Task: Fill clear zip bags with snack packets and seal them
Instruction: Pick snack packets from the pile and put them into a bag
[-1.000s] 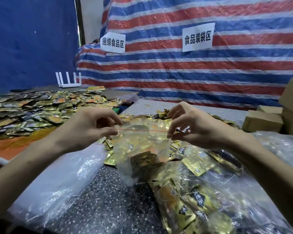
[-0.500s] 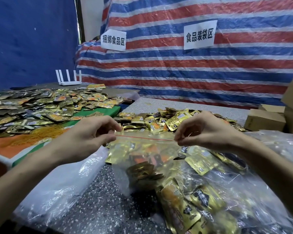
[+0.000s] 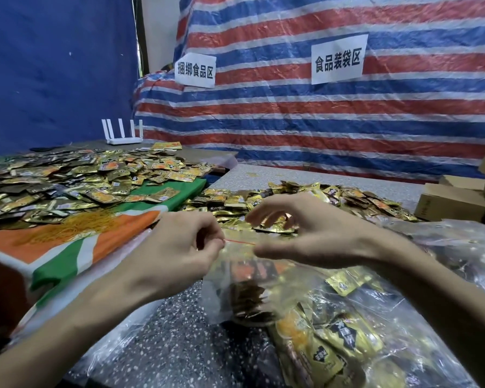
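Both forearms reach in from the near edge of the bench (image 3: pixel 165 345), wrists about level, hands close together over its middle.

Left hand (image 3: pixel 177 253): fingers curled, thumb and forefinger pinching the left end of the red zip line on the clear zip bag (image 3: pixel 221 287).

Right hand (image 3: pixel 314 233): palm turned inward, fingers spread and gently arched above the bag's mouth, gripping nothing. Thumb lies straight by the right end of the zip line; contact uncertain.

Zip bag: held up by the left pinch, its bottom down at the speckled bench surface, toward the near edge and about midway across. Film crinkled and glary. Gold and dark-brown snack packets (image 3: pixel 249 301) bunched low inside. Cannot tell whether the zip is pressed closed.

Heap of loose packets (image 3: pixel 291 197) just beyond the hands, toward the far edge. Large clear plastic sack (image 3: pixel 403 345) of the same packets fills the near right corner, touching the zip bag. Second spread of packets (image 3: pixel 67 180) on an orange-and-green cloth (image 3: pixel 76 256) at the left. Cardboard boxes (image 3: pixel 448 203) at the right edge.
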The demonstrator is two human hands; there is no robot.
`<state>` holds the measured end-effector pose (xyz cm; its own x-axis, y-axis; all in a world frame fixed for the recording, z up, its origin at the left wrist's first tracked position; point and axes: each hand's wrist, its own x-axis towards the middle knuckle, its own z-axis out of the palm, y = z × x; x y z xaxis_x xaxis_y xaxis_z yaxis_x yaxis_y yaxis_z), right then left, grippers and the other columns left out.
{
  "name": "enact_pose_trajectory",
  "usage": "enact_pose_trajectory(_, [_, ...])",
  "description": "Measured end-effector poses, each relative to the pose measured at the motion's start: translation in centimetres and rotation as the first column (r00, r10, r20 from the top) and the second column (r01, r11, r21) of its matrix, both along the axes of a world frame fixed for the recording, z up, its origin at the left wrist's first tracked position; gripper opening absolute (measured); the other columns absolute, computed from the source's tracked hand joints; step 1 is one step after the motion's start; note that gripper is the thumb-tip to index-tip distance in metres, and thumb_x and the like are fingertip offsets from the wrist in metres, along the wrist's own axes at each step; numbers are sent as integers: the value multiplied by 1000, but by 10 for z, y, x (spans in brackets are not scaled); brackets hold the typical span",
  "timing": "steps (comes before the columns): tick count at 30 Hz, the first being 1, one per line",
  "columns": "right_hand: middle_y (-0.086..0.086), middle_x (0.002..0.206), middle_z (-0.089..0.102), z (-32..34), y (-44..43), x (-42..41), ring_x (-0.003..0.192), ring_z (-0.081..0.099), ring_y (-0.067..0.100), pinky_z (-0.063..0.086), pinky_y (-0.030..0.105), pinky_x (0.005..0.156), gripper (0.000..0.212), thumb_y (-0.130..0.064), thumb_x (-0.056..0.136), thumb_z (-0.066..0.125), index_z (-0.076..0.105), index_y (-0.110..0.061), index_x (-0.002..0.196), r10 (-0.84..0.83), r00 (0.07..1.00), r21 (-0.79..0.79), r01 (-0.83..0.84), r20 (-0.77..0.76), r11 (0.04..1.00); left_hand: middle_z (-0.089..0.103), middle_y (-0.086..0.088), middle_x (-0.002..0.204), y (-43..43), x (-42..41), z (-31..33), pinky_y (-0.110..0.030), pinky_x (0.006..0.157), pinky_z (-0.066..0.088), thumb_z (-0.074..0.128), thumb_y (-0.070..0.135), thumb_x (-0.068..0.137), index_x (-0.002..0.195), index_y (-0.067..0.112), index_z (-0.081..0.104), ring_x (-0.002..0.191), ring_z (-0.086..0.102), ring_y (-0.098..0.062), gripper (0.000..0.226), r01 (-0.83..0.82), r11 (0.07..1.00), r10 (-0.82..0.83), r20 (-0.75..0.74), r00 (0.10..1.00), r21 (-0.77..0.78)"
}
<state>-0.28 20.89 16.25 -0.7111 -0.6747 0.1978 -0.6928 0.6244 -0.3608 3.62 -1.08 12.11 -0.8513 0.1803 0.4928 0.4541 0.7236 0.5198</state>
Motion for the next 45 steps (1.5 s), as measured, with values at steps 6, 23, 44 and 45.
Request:
enact_pose_trajectory(6, [-3,88,73,2,-23,3,77,65,5,52,28,71,13,-25,90,70,76,-14,95,24,993,-41,-29,-113,999,64,10,64,7,3,1,-13,57,42,73,11,83,72,22,72,72,61,-7,16,43,999,-43,-116,992,-1])
enact_pose_trajectory(23, [-3,87,69,-11,-26,14,80,61,13,48,27,71,9,-20,92,63,70,-16,94,65,993,42,-61,-98,997,66,8,68,0,11,2,-33,63,46,77,17,84,71,21,69,69,60,-12,15,91,996,-93,-62,994,-22])
enact_pose_trajectory(44, [-2,79,69,-14,-21,11,68,57,7,43,20,60,10,-25,92,69,73,-16,89,82,996,-65,-83,-28,994,68,8,71,0,5,-7,-28,60,49,70,26,78,72,22,71,68,64,-12,8,193,972,-181,-99,979,133])
enact_pose_trajectory(45, [-1,79,69,-14,-20,10,68,57,8,43,20,61,11,-25,93,68,73,-16,89,83,996,-74,-85,-23,994,67,7,70,2,5,-8,-31,60,48,69,26,77,71,21,70,67,64,-13,8,180,972,-165,-112,980,150])
